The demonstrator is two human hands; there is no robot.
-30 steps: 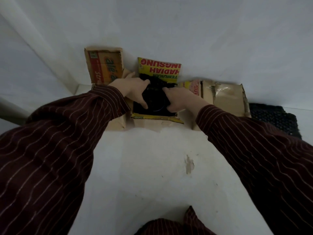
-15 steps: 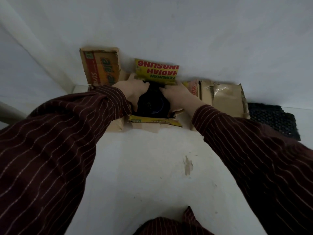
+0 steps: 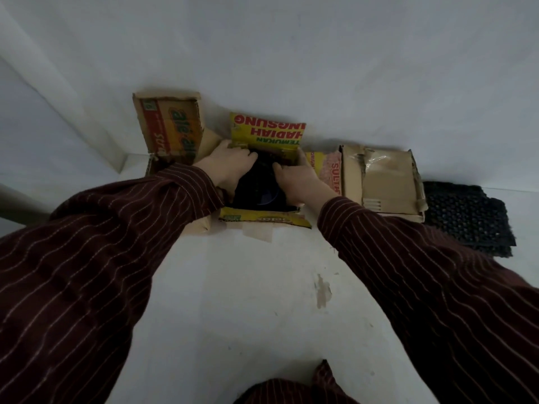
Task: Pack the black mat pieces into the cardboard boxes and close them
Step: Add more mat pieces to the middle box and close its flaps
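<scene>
A head-worn camera looks down along two arms in dark red striped sleeves (image 3: 96, 258), which reach toward 12 o'clock across a white surface (image 3: 239, 301) that meets a pale wall. At 12 o'clock stands an open cardboard box (image 3: 264, 221) with yellow printed flaps. Its far flap stands up against the wall and its near flap is folded outward toward the viewer. Inside it sit the black mat pieces (image 3: 256, 189), a dark mass that fills the opening, with little detail visible in the dim light. Both hands are in the box mouth. The left hand (image 3: 230, 167) comes in from 9 o'clock of the box, its fingers curled over the top of the black mat pieces and its thumb pointing toward the far flap, so its grip is closed on them. The right hand (image 3: 294, 177) comes in from 3 o'clock and its fingers lie against the same pieces. Whether its grip clasps them or only presses cannot be told. At 10 o'clock of this box, a second box (image 3: 169, 126) has a red and yellow flap raised. At 3 o'clock, touching it, lies a closed brown box (image 3: 382, 179) with torn tape. Further toward 3 o'clock, just beside that closed box, a black perforated mat (image 3: 466, 217) lies flat on the surface.
</scene>
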